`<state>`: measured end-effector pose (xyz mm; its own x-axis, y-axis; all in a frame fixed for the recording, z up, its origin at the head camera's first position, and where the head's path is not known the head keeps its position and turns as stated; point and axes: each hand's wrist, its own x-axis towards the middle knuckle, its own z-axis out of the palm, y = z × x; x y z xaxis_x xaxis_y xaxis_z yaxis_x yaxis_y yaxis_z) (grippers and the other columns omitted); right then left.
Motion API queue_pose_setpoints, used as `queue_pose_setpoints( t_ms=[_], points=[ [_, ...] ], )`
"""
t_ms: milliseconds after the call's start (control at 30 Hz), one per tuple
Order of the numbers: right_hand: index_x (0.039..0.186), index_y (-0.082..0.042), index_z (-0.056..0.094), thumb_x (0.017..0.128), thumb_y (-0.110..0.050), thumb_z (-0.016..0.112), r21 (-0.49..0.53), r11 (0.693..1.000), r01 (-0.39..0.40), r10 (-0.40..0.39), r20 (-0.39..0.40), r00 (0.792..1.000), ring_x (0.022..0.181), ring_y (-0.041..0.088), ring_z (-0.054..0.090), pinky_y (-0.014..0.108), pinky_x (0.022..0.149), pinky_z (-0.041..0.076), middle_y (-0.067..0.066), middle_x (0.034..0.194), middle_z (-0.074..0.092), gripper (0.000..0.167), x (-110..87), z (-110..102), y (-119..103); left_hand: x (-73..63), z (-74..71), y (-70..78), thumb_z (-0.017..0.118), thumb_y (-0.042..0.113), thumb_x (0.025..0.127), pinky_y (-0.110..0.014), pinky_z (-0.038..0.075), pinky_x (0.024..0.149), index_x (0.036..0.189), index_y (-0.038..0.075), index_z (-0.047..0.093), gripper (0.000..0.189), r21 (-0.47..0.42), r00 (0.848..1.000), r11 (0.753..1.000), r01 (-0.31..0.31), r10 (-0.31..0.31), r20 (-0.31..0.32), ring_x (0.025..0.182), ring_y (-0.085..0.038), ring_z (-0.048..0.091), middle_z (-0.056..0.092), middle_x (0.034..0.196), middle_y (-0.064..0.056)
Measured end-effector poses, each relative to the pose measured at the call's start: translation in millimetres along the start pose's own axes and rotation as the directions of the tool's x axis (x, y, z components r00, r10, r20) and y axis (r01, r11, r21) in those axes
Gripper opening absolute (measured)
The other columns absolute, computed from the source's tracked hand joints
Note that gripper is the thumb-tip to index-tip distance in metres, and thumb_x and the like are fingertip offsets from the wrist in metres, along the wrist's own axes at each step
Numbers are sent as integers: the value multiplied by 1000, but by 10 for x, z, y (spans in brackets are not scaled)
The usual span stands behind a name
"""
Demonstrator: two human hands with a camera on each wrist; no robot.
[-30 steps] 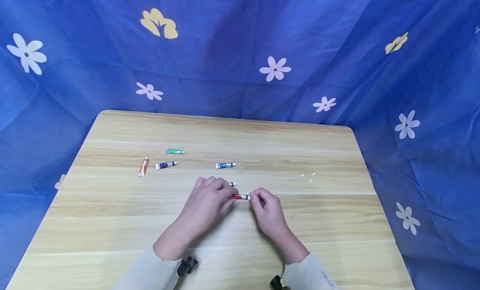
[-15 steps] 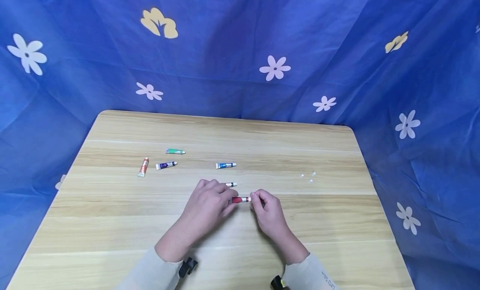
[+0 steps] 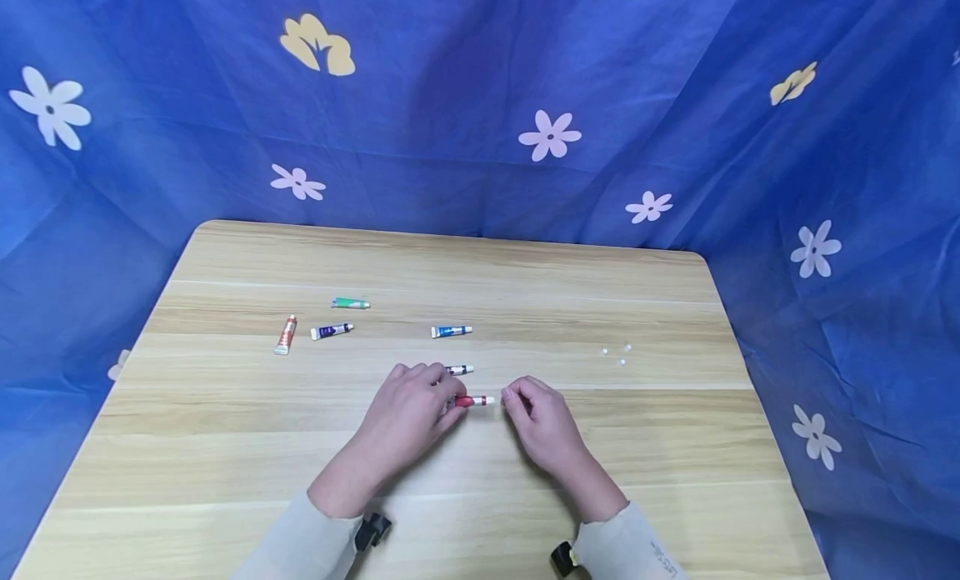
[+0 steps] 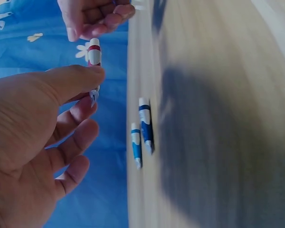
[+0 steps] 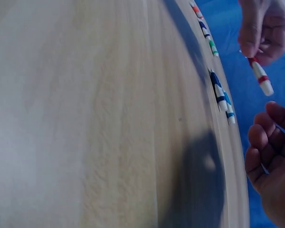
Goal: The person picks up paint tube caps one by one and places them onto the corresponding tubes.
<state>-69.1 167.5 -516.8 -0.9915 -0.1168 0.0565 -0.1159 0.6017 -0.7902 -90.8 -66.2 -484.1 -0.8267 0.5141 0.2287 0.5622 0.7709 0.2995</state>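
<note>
My left hand [image 3: 408,413] pinches a small red paint tube [image 3: 472,401] between thumb and fingers. It points right, with a white end [image 4: 94,42] facing my right hand. In the left wrist view the thumb covers part of the tube; the other fingers curve loosely below. My right hand [image 3: 542,422] hovers just beyond the tube's white end, apart from it. In the right wrist view its fingers [image 5: 259,137] are loosely bent, with nothing visible between them. A dark-labelled tube [image 3: 461,370] lies just behind my left hand, partly hidden by it.
A blue tube [image 3: 452,332] lies farther back on the wooden table [image 3: 637,447]. Purple [image 3: 332,331], green [image 3: 351,302] and orange [image 3: 285,335] tubes lie to the left. Small white pieces [image 3: 622,362] lie at the right. A blue flowered cloth [image 3: 480,80] hangs behind.
The right fingers have come off the white end of the red tube. My left hand has drawn the tube slightly left, opening a gap between tube and right hand.
</note>
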Motion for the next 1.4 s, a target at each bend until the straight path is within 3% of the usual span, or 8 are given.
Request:
queue_pose_setpoints(
  t_ms=[233, 467, 633, 933, 1400],
  points=[
    [99, -15, 74, 107, -17, 66, -13, 1000, -23, 23, -14, 1000, 79, 5, 57, 22, 73, 52, -6, 89, 68, 11, 26, -69, 40, -19, 79, -54, 88, 33, 92, -35, 45, 80, 102, 21, 80, 17, -9, 997, 999, 44, -43, 63, 86, -17, 67, 72, 96, 5],
    [99, -13, 74, 104, -13, 71, -11, 1000, -16, 15, -92, 996, 78, 5, 55, 20, 70, 51, -5, 86, 65, 5, 94, -167, 129, -34, 130, -88, 86, 31, 93, -36, 45, 79, 101, 19, 79, 17, 2, 992, 998, 58, -58, 112, 85, -18, 66, 71, 93, 4],
    [100, -10, 73, 105, -13, 71, 30, 998, -60, 64, -139, 988, 79, 9, 57, 20, 70, 51, 0, 87, 66, 6, 169, -267, 257, -44, 154, -101, 86, 30, 93, -37, 46, 80, 100, 18, 78, 16, 2, 990, 998, 70, -70, 127, 84, -18, 64, 71, 92, 4],
    [105, -7, 72, 98, -7, 78, 24, 989, -145, 147, -218, 965, 80, 12, 59, 17, 71, 51, 4, 90, 68, 9, 237, -475, 524, -66, 200, -116, 86, 31, 92, -36, 45, 78, 98, 19, 78, 17, 18, 988, 998, 66, -68, 138, 81, -16, 62, 67, 87, 5],
    [110, -3, 71, 101, -7, 74, 5, 965, -262, 249, -324, 913, 82, 13, 60, 13, 71, 48, 10, 93, 70, 10, 281, -742, 863, -86, 264, -155, 86, 32, 93, -35, 43, 78, 98, 19, 78, 16, 16, 985, 997, 78, -79, 151, 80, -15, 60, 67, 87, 6]
  ],
)
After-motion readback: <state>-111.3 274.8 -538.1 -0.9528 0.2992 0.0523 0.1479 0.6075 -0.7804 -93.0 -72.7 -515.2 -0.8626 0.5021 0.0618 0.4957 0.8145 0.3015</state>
